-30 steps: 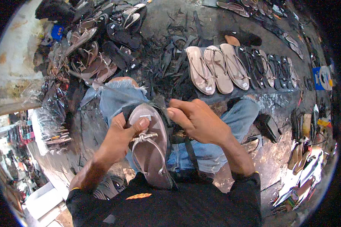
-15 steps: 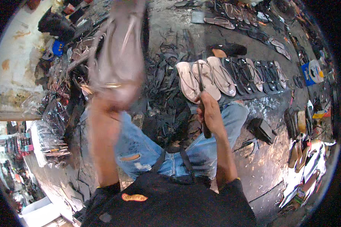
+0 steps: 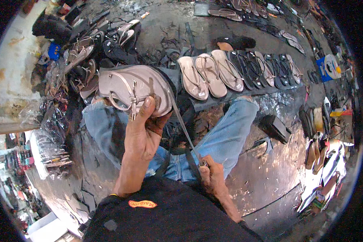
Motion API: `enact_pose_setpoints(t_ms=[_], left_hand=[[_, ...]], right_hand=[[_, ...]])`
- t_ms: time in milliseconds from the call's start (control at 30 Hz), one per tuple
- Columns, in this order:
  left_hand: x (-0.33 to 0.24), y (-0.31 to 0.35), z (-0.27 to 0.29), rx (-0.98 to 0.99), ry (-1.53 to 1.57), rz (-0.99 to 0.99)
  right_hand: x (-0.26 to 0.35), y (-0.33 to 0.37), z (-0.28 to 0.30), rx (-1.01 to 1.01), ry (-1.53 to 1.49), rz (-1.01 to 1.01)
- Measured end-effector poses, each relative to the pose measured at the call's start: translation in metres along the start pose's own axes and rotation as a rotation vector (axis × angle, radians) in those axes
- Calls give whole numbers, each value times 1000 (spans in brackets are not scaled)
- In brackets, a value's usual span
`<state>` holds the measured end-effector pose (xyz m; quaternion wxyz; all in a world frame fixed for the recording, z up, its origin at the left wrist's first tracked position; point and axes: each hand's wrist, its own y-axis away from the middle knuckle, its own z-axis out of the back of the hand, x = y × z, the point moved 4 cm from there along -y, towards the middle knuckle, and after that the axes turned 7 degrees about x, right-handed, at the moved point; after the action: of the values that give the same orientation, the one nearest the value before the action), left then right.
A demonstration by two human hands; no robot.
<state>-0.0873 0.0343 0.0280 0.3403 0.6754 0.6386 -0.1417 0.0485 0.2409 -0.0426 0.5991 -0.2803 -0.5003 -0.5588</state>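
Note:
My left hand (image 3: pixel 143 131) is closed on a beige-brown sandal (image 3: pixel 143 86) with thin straps and a gold-coloured knot, its thumb on the footbed. The sandal is raised over my lap and turned sideways. In my right hand (image 3: pixel 213 174), low and closer to my body, is a knife (image 3: pixel 185 131) with a long thin blade. That blade slants up to the left, and its far end lies along the sandal's right edge; I cannot tell how deep it reaches. My right fingers wrap round the handle, which is mostly hidden.
Beige sandals (image 3: pixel 193 78) and black sandals (image 3: pixel 250 70) stand in a row beyond my right knee. More loose sandals (image 3: pixel 119 40) are heaped at the far left, beside clear plastic bags (image 3: pixel 56 121). A black block (image 3: pixel 275 128) lies on the floor to the right.
My left hand has brought the sandal down and nearer, turning it sideways. My right hand has moved down and left, bringing the knife blade to the sandal's edge.

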Motion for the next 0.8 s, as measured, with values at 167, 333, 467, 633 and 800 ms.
enact_pose_setpoints(t_ms=[167,333,467,633,800], left_hand=[[12,12,32,130,-122,62],[22,26,54,7,-192,127],[14,33,80,-13,-335,144],[22,57,87,-14,-353,206],[9,67,68,-294,-579,127]], right_hand=[[3,-47,15,-20,162,42],[37,-94,25,68,186,91],[59,-118,18,155,141,116],[82,-153,-8,112,-55,217],[87,-127,-40,24,-241,142]])
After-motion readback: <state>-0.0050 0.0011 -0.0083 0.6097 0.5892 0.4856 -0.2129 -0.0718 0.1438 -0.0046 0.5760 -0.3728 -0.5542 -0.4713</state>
